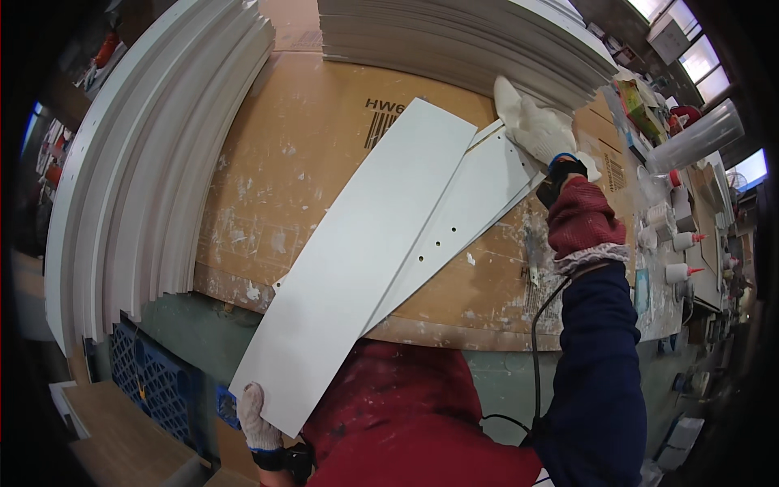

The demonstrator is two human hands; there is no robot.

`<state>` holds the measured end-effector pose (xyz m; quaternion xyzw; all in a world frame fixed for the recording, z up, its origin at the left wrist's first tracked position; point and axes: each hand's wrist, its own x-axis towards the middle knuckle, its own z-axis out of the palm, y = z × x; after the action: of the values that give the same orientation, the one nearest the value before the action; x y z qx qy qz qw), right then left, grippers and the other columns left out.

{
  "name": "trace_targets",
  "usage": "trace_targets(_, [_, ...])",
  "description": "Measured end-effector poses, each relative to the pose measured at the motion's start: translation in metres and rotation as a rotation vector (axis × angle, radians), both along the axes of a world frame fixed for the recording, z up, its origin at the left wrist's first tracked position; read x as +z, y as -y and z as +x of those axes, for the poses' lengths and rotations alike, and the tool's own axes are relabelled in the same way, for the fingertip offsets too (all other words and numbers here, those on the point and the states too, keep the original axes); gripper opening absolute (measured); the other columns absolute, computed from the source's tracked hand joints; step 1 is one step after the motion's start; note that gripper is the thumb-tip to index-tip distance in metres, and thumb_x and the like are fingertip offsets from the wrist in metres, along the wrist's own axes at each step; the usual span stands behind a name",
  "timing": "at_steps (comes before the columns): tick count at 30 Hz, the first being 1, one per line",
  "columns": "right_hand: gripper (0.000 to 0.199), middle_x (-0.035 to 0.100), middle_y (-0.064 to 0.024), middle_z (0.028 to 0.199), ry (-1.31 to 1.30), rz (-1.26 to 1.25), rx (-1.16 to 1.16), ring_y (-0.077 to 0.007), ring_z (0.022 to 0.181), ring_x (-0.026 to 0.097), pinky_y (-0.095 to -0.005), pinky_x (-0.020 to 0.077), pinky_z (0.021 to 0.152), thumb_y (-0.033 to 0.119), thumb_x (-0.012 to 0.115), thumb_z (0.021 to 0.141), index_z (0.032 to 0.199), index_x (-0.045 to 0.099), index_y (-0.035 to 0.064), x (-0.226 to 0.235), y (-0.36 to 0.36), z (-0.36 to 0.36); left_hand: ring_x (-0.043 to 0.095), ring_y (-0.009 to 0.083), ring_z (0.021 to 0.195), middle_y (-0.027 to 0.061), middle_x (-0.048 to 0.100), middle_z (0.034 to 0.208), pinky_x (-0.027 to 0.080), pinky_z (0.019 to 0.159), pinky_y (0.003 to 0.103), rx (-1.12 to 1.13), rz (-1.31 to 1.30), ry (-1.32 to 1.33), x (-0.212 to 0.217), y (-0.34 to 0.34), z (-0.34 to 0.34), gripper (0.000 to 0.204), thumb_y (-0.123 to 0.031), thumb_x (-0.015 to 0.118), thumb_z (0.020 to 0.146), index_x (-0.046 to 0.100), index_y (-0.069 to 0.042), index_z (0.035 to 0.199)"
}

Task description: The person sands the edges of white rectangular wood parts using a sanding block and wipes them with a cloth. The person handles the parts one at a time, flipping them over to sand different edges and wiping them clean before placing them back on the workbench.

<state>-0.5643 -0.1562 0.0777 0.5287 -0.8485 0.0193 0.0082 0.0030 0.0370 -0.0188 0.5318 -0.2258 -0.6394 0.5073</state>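
Observation:
My left hand (pixel 260 415), in a white knit glove, grips the near end of a long white board (pixel 357 260); the thumb lies on top and the other fingers are hidden beneath. This board slants across a second white board (pixel 454 215), which has several small dark holes. At the far right end of the second board, my right hand (pixel 558 140), in a pale glove, is closed on a bunched white cloth (pixel 508 99). Glove and cloth blend together, so single fingers are hard to make out. A black band with blue sits at each wrist.
Brown cardboard (pixel 284 154) with white flecks covers the table. Tall stacks of white panels stand left (pixel 154 162) and at the back (pixel 454 40). Along the right are glue bottles with red tips (pixel 677 272) and a clear roll (pixel 698 138). A black cable (pixel 535 349) hangs by my right arm.

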Motion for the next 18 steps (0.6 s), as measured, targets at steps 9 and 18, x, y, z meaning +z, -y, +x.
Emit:
trace_targets(9, [0.032,0.066,-0.0213,0.097,0.384,-0.292,0.085,-0.0391,0.095,0.062,-0.0458,0.0471,0.083,0.025,0.054,0.085,0.108,0.062,0.0049,-0.023,-0.022,0.028,0.065,0.0202,0.095,0.0127,0.064,0.107,0.055,0.082,0.031,-0.018,-0.015,0.032,-0.002,-0.005,0.005,0.034,-0.03,0.053,0.099,0.056,0.002,0.111])
trace_targets(18, [0.025,0.064,-0.0218,0.084,0.187,-0.098,0.324,-0.0402,0.081,0.062,-0.0479,0.047,0.074,0.024,0.049,0.088,0.098,0.06,0.0034,-0.047,-0.054,0.107,0.064,0.0253,0.102,0.0164,0.063,0.114,0.055,0.088,0.037,-0.051,0.011,-0.119,0.007,0.002,0.007,0.039,-0.02,0.062,0.091,0.053,0.005,0.119])
